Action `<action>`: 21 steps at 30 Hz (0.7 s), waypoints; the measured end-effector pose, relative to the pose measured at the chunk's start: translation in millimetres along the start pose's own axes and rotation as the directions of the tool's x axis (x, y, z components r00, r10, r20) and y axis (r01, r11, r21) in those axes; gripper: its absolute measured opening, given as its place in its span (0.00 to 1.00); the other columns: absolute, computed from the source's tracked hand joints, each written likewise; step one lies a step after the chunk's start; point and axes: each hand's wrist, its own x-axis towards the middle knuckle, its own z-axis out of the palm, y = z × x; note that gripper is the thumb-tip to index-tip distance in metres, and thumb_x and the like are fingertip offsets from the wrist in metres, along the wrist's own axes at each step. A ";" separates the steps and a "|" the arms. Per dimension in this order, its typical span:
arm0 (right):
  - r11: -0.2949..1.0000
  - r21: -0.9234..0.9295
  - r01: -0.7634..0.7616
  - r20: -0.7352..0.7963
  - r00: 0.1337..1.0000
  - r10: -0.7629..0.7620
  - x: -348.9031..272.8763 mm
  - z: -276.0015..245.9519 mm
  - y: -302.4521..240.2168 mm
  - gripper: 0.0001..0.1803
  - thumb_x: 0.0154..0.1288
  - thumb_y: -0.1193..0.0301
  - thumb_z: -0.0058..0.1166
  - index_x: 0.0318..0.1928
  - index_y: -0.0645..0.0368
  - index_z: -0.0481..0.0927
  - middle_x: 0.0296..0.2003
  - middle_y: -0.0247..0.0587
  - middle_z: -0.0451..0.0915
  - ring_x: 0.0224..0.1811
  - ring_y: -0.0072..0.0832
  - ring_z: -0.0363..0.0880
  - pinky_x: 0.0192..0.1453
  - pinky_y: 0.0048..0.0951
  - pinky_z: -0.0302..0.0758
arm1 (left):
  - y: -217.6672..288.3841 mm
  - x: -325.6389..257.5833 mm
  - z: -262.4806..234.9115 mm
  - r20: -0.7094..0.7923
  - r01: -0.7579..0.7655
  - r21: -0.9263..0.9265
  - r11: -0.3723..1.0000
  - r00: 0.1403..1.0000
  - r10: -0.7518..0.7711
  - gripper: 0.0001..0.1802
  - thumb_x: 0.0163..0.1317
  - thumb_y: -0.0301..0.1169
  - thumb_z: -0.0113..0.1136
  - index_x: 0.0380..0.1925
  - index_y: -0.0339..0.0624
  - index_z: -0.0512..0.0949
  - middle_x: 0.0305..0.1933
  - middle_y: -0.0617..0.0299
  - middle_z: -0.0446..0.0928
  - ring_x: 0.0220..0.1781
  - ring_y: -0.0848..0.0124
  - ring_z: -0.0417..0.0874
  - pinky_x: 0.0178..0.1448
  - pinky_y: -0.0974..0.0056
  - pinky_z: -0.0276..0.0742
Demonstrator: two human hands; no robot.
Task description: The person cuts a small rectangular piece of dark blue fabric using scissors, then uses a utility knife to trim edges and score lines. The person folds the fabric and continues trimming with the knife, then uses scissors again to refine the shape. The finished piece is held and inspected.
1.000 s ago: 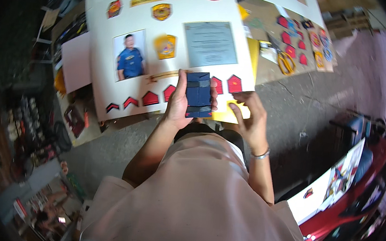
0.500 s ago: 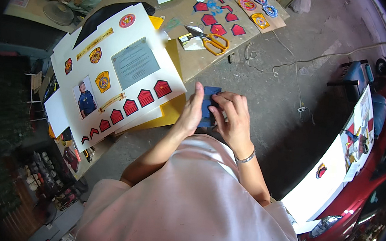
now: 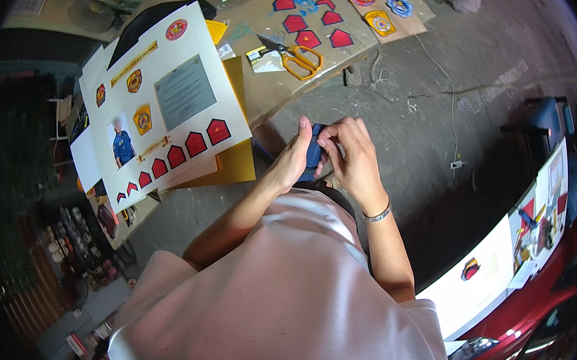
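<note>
— Where is free room from the right hand (image 3: 352, 157)?
— At three o'clock, above the floor (image 3: 406, 184).
— What does obstruct?
— The left hand (image 3: 289, 158) at nine, the badge board (image 3: 165, 57) beyond; at eleven, scissors (image 3: 291, 56) on the surface (image 3: 262, 97); at four, a white panel (image 3: 446, 289).

The case (image 3: 314, 152) sits between your left hand (image 3: 292, 158) and right hand (image 3: 355, 156). On the bench (image 3: 269, 93) ahead, the display board (image 3: 172, 55) lies left, scissors (image 3: 301, 62) to its right, loose patches (image 3: 294, 24) beyond them. To your right is a second board (image 3: 471, 298), the car (image 3: 563, 251) past it.
</note>
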 end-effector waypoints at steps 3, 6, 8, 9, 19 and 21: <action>0.976 0.209 -0.054 0.096 0.995 0.035 17.0 21.3 34.1 0.07 0.64 0.77 0.65 0.40 0.61 0.79 0.35 0.45 0.77 0.41 0.44 0.77 0.46 0.40 0.77 | -6.1 19.6 -30.9 -0.092 0.051 -0.215 0.975 0.993 -0.072 0.32 0.78 0.63 0.41 0.46 0.44 0.75 0.29 0.70 0.68 0.25 0.81 0.67 0.29 0.74 0.63; 0.942 0.109 -0.316 0.075 0.948 0.309 45.1 62.7 84.1 0.06 0.66 0.78 0.61 0.43 0.63 0.80 0.40 0.47 0.81 0.46 0.45 0.80 0.48 0.36 0.77 | -4.0 35.3 -70.0 -0.053 0.014 -0.548 0.836 0.997 -0.052 0.32 0.78 0.63 0.42 0.48 0.42 0.74 0.28 0.66 0.69 0.25 0.76 0.68 0.30 0.70 0.65; 0.948 -0.083 -0.306 0.100 0.944 0.314 74.5 96.2 126.2 0.09 0.67 0.78 0.60 0.47 0.63 0.79 0.46 0.50 0.81 0.50 0.45 0.81 0.50 0.39 0.78 | 2.7 51.8 -91.2 0.009 0.019 -0.680 0.733 1.000 -0.017 0.32 0.77 0.63 0.44 0.48 0.43 0.73 0.29 0.63 0.71 0.25 0.75 0.69 0.32 0.70 0.67; 0.954 -0.194 -0.229 0.106 0.962 0.252 88.0 113.9 145.9 0.10 0.68 0.76 0.58 0.49 0.64 0.78 0.48 0.50 0.80 0.53 0.46 0.80 0.53 0.40 0.78 | 7.0 60.4 -100.3 0.013 0.009 -0.704 0.711 1.000 0.000 0.32 0.77 0.63 0.44 0.48 0.42 0.73 0.29 0.63 0.71 0.25 0.74 0.70 0.32 0.68 0.68; 0.737 -0.666 -0.116 0.277 0.879 0.387 162.9 193.9 221.1 0.22 0.64 0.66 0.62 0.55 0.67 0.77 0.52 0.58 0.82 0.57 0.51 0.80 0.61 0.44 0.78 | 64.1 99.9 -136.8 -0.123 -0.329 -0.613 0.718 0.938 0.324 0.42 0.74 0.71 0.32 0.50 0.39 0.71 0.31 0.59 0.75 0.29 0.67 0.76 0.38 0.60 0.75; 0.873 -0.327 -0.361 0.317 0.829 0.461 169.6 185.7 222.0 0.24 0.62 0.69 0.65 0.55 0.69 0.76 0.50 0.60 0.83 0.54 0.50 0.84 0.59 0.43 0.80 | 71.9 103.4 -138.4 -0.162 -0.385 -0.621 0.683 0.915 0.369 0.43 0.74 0.72 0.32 0.50 0.39 0.71 0.31 0.59 0.74 0.29 0.68 0.76 0.38 0.60 0.75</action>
